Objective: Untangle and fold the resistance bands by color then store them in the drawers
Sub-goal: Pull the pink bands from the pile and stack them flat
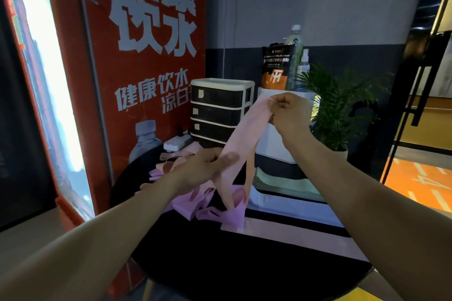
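overhead, pale pink band (pixel 244 127) stretched taut, looped

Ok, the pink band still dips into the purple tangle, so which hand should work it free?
Probably left. The left hand grips the pink band low, nearest the purple bands; the right hand pinches its top end high.

Premises: gym or fitness club, reception corner. Evidence: red drinking-water vending machine (pixel 146 80) with large bottled-water graphics against grey wall; protein powder pouch (pixel 275 66), drink bottle (pixel 294 54) and spray bottle (pixel 303 63) on white box; potted palm (pixel 340 105); orange marked sports flooring (pixel 420 178) beyond glass partition; resistance bands (pixel 210 205) piled on black counter (pixel 244 264).
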Demonstrator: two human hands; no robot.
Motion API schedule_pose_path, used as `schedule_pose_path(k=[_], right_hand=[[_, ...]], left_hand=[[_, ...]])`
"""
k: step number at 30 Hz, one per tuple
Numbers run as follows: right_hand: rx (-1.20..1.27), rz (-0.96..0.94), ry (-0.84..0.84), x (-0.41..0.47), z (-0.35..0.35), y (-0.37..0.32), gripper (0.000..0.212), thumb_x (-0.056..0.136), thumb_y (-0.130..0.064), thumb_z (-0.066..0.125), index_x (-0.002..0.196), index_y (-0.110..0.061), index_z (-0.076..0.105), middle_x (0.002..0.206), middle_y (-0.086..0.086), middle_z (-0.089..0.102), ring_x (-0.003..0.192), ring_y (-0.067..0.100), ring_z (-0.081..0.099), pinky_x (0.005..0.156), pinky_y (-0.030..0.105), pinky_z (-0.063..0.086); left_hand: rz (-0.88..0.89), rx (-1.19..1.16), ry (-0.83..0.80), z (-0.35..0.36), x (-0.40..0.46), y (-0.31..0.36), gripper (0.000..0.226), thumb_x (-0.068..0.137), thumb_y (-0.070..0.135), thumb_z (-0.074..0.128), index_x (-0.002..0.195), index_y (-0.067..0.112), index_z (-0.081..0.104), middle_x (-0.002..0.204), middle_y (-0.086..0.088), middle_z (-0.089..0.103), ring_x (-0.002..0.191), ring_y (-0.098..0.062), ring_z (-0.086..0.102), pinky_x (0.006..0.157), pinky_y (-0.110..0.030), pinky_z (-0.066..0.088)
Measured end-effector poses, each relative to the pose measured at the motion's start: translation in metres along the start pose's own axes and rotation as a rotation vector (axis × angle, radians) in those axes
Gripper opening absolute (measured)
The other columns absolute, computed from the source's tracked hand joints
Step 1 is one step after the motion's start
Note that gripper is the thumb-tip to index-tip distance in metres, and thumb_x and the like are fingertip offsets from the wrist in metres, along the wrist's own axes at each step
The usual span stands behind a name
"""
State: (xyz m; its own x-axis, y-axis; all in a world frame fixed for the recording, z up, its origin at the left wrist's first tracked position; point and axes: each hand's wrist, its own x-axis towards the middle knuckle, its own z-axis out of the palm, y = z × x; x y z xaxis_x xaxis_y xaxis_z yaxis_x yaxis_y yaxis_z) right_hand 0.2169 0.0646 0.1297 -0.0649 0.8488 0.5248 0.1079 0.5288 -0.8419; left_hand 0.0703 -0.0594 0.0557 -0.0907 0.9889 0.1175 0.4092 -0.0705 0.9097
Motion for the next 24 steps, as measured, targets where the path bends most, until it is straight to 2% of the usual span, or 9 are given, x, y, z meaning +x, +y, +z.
schedule_pose_path(k=[3, 6, 8, 10, 12, 14, 16, 20, 24], right_hand=[[0.074, 0.103, 0.070, 0.003, 0.002, 0.004, 0.016, 0.086, -0.002, 0.054, 0.086, -0.013, 0.067, 0.089, 0.011, 0.068, 0.088, 0.029, 0.066, 0.082, 0.046, 0.056], [0.175, 0.198, 0.112, 0.006, -0.004, 0.010, 0.018, 0.087, 0.003, 0.052, 0.094, -0.004, 0.067, 0.088, 0.011, 0.065, 0.086, 0.028, 0.066, 0.077, 0.042, 0.058], [0.182, 0.224, 0.111, 0.005, -0.003, 0.015, 0.018, 0.088, 0.003, 0.052, 0.096, -0.004, 0.066, 0.091, 0.011, 0.064, 0.084, 0.026, 0.064, 0.073, 0.037, 0.058], [0.172, 0.239, 0.108, 0.003, 0.001, 0.021, 0.018, 0.088, 0.003, 0.052, 0.096, -0.004, 0.066, 0.093, 0.010, 0.063, 0.083, 0.024, 0.062, 0.065, 0.032, 0.057], [0.150, 0.253, 0.104, 0.002, 0.008, 0.024, 0.017, 0.087, 0.000, 0.053, 0.095, -0.008, 0.066, 0.092, 0.008, 0.063, 0.083, 0.023, 0.062, 0.067, 0.034, 0.057], [0.113, 0.265, 0.089, 0.000, 0.016, 0.027, 0.015, 0.085, -0.004, 0.054, 0.084, -0.015, 0.064, 0.086, 0.003, 0.064, 0.087, 0.024, 0.062, 0.079, 0.043, 0.057], [0.074, 0.277, 0.040, -0.007, 0.025, 0.030, 0.018, 0.082, -0.003, 0.054, 0.074, -0.019, 0.059, 0.081, 0.002, 0.064, 0.086, 0.024, 0.061, 0.085, 0.044, 0.055], [-0.093, 0.250, -0.108, -0.028, 0.037, 0.042, 0.020, 0.081, 0.000, 0.051, 0.086, -0.014, 0.065, 0.096, 0.011, 0.067, 0.093, 0.028, 0.063, 0.088, 0.038, 0.053], [-0.159, 0.273, -0.392, -0.055, 0.047, 0.054, 0.016, 0.079, -0.001, 0.056, 0.073, -0.013, 0.064, 0.081, 0.006, 0.066, 0.086, 0.025, 0.064, 0.087, 0.044, 0.054]], left_hand=[[-0.086, 0.290, -0.143, -0.004, -0.005, -0.014, 0.027, 0.076, 0.046, 0.069, 0.091, 0.023, 0.069, 0.087, 0.006, 0.069, 0.072, -0.001, 0.061, 0.067, -0.016, 0.048], [-0.107, 0.552, -0.217, -0.021, -0.008, -0.042, 0.022, 0.082, 0.031, 0.070, 0.100, 0.019, 0.066, 0.093, 0.005, 0.065, 0.083, -0.006, 0.058, 0.077, -0.017, 0.044], [-0.071, 0.654, -0.089, -0.038, -0.009, -0.055, 0.024, 0.083, 0.028, 0.068, 0.097, 0.008, 0.065, 0.088, -0.001, 0.060, 0.077, -0.013, 0.054, 0.071, -0.022, 0.041], [-0.020, 0.672, 0.131, -0.058, -0.007, -0.061, 0.018, 0.084, 0.026, 0.066, 0.081, 0.009, 0.061, 0.077, -0.001, 0.055, 0.069, -0.016, 0.052, 0.062, -0.025, 0.039], [-0.011, 0.664, 0.323, -0.076, -0.006, -0.057, 0.021, 0.087, 0.018, 0.062, 0.071, 0.018, 0.049, 0.069, 0.004, 0.048, 0.063, -0.011, 0.044, 0.054, -0.018, 0.033], [-0.013, 0.610, 0.471, -0.093, -0.003, -0.054, 0.013, 0.090, 0.010, 0.056, 0.078, 0.011, 0.050, 0.069, -0.001, 0.048, 0.066, -0.017, 0.044, 0.054, -0.016, 0.032], [-0.025, 0.559, 0.586, -0.104, 0.000, -0.052, 0.007, 0.091, 0.004, 0.049, 0.090, 0.005, 0.056, 0.081, -0.009, 0.055, 0.078, -0.024, 0.050, 0.065, -0.026, 0.039], [-0.024, 0.571, 0.619, -0.105, 0.003, -0.057, 0.019, 0.089, -0.002, 0.042, 0.091, 0.005, 0.060, 0.088, -0.016, 0.062, 0.079, -0.027, 0.055, 0.067, -0.032, 0.041], [0.030, 0.486, 0.488, -0.094, -0.010, -0.072, 0.023, 0.088, -0.008, 0.043, 0.085, 0.007, 0.060, 0.079, -0.007, 0.061, 0.067, -0.013, 0.050, 0.056, -0.011, 0.036]])
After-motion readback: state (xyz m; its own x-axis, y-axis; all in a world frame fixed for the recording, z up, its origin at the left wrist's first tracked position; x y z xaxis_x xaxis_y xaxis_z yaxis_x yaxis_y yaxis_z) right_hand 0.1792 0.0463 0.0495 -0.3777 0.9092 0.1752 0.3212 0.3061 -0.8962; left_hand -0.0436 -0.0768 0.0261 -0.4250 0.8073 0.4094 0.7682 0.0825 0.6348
